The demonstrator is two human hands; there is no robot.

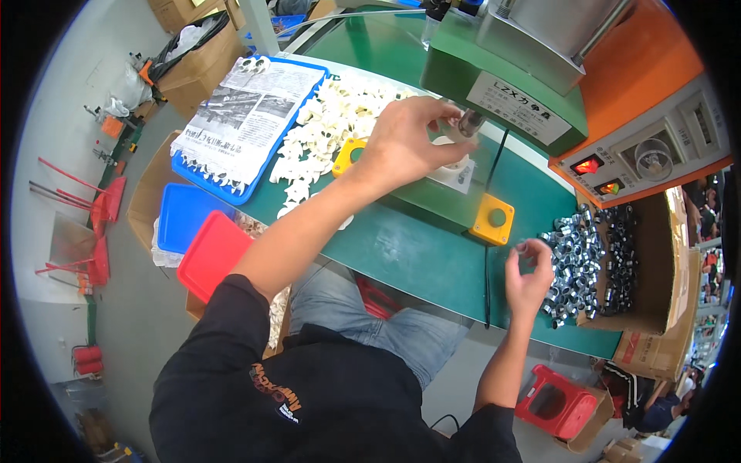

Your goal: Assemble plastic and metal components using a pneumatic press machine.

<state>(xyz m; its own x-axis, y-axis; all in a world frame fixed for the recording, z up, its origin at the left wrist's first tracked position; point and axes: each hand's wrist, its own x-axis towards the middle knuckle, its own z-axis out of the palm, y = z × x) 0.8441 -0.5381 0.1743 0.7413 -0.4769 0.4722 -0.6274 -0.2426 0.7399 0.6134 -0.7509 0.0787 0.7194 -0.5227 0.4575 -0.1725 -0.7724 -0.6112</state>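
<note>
The left hand (413,139) is pinching a cream plastic part (461,132) under the cylindrical steel ram (472,121) of a green press (451,68), seemingly aligning it, while the right hand (529,282), grip unclear, is hovering beside silver metal rings (573,262), the next move probably needing clear fingers.

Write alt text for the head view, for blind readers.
A person's left hand is at the cylindrical metal ram of a green-and-orange press on a green workbench, while the right hand is beside a pile of shiny silver metal rings. Small cream-coloured pieces lie spread on the left.
</note>
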